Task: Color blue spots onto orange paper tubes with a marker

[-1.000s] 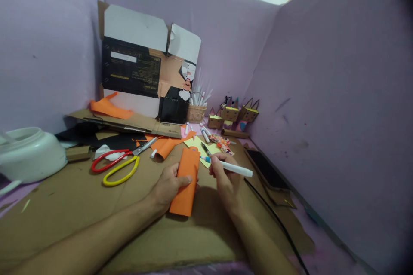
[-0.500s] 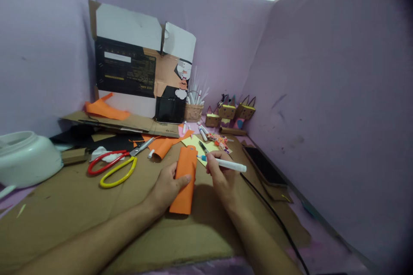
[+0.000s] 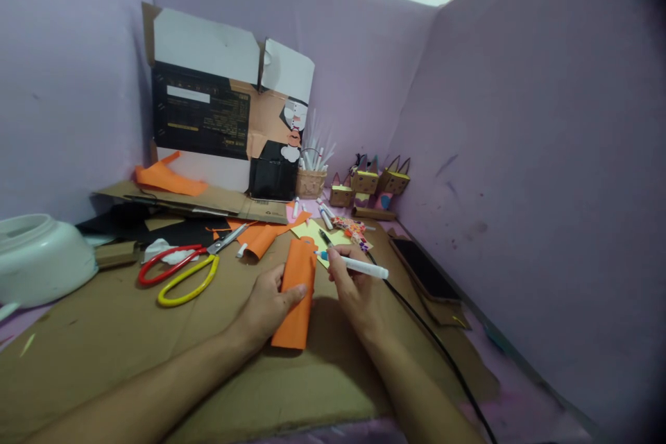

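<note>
My left hand (image 3: 270,302) grips an orange folded paper piece (image 3: 295,319) by its left side, thumb across the front. In my right hand (image 3: 351,284) is a white marker (image 3: 364,266) with a blue tip end, pointing left at the upper right edge of the orange piece. Whether the tip touches the paper is too small to tell. A black pen (image 3: 325,237) shows just above my right fingers, over yellow paper (image 3: 306,229). Scissors (image 3: 208,250) with one red and one yellow handle lie left of my left hand.
Cardboard (image 3: 208,374) covers the table. A white pot (image 3: 41,257) stands at the left, a phone (image 3: 427,267) lies at the right beside a black cable (image 3: 437,340). Behind are a basket of markers (image 3: 311,184), cardboard figures (image 3: 365,182) and an upright opened box (image 3: 208,111).
The marker and my right hand have shifted slightly left, with the marker's tip nearer the orange piece's edge. My left hand keeps its hold; the whole view has moved slightly.
</note>
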The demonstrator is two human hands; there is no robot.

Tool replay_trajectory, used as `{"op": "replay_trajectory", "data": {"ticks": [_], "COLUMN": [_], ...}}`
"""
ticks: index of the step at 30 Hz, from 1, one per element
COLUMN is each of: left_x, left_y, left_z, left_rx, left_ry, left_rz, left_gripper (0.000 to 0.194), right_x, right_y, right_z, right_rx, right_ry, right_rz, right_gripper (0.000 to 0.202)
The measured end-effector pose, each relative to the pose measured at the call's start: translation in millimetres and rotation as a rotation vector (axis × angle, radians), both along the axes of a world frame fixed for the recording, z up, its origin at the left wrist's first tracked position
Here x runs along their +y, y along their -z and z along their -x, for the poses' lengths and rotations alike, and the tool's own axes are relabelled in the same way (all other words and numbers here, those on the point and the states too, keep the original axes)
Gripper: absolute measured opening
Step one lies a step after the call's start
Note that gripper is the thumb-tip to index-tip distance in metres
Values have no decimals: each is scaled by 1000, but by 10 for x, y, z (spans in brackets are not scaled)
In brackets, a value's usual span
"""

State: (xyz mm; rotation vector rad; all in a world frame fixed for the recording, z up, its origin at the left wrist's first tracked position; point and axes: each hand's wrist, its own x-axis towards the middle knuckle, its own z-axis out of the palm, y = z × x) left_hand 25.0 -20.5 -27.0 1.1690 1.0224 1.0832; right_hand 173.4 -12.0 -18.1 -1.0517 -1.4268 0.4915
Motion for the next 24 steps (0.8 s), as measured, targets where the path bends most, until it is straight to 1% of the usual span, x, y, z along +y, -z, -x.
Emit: {"op": "replay_trajectory", "data": {"ticks": [4,11,24], "left_x": [5,4,-8], "left_y": [-1,-18,-26], "left_z": [11,2,2], "left_rx": [40,29,35], "left_ry": [-1,6,-11], "left_rz": [-15,-14,10], "left_gripper": [37,36,35], "right_x": [5,8,25], "right_y": [2,-3,1], "right_z": [6,8,10], "right_rx": [3,-14,-40], "right_ry": [-9,-1,14], "right_rz": [-9,2,-28], "right_gripper": [21,22,22]}}
